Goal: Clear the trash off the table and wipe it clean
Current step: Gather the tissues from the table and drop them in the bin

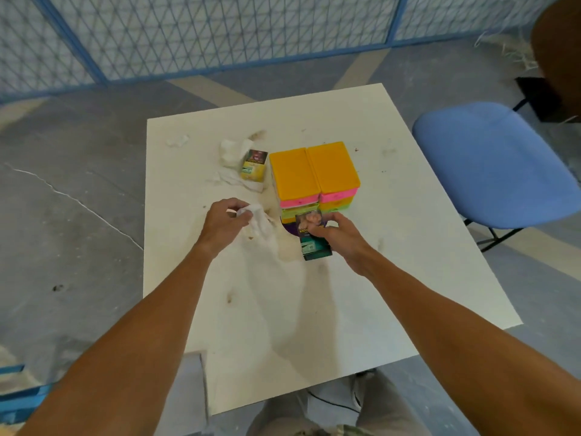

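On the white square table top (345, 309), in the upper left part of its surface, a small torn scrap of white tissue (177, 140) is seen lying alone. Lower and a little to the right, the left hand (224, 220) is found with its fingers curled around a crumpled wad of white tissue paper (259, 220). Straight above this hand in the frame, more crumpled white tissues (232, 152) are spread, and against their right side a yellow cardboard cigarette pack (253, 166) is laid, its long axis running up and down the frame. Just beside it, a block of stacked plastic boxes with orange-yellow lids (314, 171) is placed. At the lower edge of this block, a dark green cardboard cigarette pack (314, 247) is gripped by the closed fingers of the right hand (338, 237). The remaining trash is judged to be nearer to the left hand, but both hands are already occupied. At the right edge, a blue padded chair (490, 165) is seen.
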A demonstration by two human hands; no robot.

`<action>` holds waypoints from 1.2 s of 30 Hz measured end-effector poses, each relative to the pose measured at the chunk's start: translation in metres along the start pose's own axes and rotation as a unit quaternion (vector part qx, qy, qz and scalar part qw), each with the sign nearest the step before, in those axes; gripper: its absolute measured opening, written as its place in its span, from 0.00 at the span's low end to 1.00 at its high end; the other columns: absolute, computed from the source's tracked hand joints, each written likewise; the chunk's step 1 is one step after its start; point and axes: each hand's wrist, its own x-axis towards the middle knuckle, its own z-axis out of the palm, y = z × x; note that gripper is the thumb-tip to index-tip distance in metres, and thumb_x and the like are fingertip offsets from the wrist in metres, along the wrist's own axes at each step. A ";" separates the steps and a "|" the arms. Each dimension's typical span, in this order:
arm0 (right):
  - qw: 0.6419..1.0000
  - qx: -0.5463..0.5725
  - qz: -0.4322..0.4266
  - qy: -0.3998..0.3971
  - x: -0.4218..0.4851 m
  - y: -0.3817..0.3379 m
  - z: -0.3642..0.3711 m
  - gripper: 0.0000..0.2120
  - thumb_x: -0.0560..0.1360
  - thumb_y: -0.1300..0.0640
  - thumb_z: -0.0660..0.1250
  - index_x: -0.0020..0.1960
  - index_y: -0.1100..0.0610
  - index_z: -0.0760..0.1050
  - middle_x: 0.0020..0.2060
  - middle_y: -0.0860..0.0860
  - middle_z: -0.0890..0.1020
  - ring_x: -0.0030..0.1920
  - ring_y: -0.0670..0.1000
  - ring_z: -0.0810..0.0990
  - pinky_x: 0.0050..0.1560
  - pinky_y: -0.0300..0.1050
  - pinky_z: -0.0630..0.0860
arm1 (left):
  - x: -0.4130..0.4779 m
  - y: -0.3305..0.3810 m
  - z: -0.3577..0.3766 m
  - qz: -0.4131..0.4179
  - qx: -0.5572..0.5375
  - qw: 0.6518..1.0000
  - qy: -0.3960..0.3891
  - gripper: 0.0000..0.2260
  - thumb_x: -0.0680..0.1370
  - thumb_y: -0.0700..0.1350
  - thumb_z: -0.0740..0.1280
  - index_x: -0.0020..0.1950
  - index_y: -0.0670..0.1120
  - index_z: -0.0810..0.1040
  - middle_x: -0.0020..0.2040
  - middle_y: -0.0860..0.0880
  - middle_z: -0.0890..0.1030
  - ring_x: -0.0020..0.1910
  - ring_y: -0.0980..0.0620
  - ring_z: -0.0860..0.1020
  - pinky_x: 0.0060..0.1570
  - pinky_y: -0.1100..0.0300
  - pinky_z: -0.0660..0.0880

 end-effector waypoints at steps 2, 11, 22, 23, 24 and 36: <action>0.999 0.020 -0.027 0.030 -0.008 0.001 -0.018 0.19 0.75 0.59 0.71 0.63 0.54 0.69 0.44 0.49 0.83 0.41 0.46 0.83 0.36 0.37 0.76 | -0.006 0.015 0.017 0.003 -0.003 1.000 -0.025 0.04 0.75 0.43 0.73 0.48 0.47 0.81 0.44 0.47 0.82 0.40 0.53 0.82 0.55 0.45 0.78; 0.984 0.062 -0.097 0.139 -0.029 0.028 -0.158 0.12 0.77 0.57 0.68 0.58 0.56 0.71 0.52 0.56 0.80 0.43 0.47 0.80 0.33 0.34 0.74 | -0.031 0.099 0.150 0.088 0.040 0.987 -0.127 0.11 0.72 0.43 0.74 0.37 0.45 0.72 0.29 0.53 0.73 0.30 0.56 0.72 0.35 0.61 0.69; 0.955 0.048 -0.126 0.264 -0.059 0.097 -0.405 0.16 0.72 0.50 0.73 0.51 0.53 0.68 0.41 0.50 0.74 0.41 0.48 0.75 0.44 0.48 0.75 | -0.078 0.155 0.399 0.075 0.082 0.973 -0.201 0.08 0.74 0.37 0.72 0.42 0.43 0.74 0.39 0.46 0.75 0.37 0.51 0.73 0.35 0.60 0.76; 0.956 0.041 -0.112 0.267 -0.062 0.104 -0.426 0.18 0.73 0.50 0.73 0.55 0.53 0.68 0.41 0.50 0.75 0.42 0.48 0.75 0.46 0.48 0.76 | -0.083 0.158 0.420 0.077 0.084 0.973 -0.201 0.08 0.73 0.38 0.72 0.42 0.43 0.73 0.40 0.46 0.75 0.37 0.50 0.73 0.36 0.59 0.77; 0.958 0.035 -0.091 0.269 -0.068 0.112 -0.449 0.19 0.74 0.51 0.72 0.60 0.53 0.68 0.43 0.51 0.76 0.43 0.49 0.76 0.47 0.48 0.76 | -0.087 0.161 0.445 0.075 0.088 0.972 -0.206 0.07 0.73 0.38 0.72 0.43 0.44 0.73 0.40 0.47 0.75 0.37 0.50 0.73 0.36 0.59 0.77; 0.939 0.023 0.119 0.322 -0.065 0.261 -0.571 0.16 0.72 0.60 0.73 0.44 0.47 0.66 0.48 0.54 0.80 0.51 0.57 0.82 0.50 0.59 0.81 | -0.107 0.112 0.674 0.045 0.196 0.943 -0.267 0.02 0.76 0.38 0.69 0.46 0.44 0.78 0.42 0.50 0.78 0.39 0.53 0.75 0.37 0.61 0.69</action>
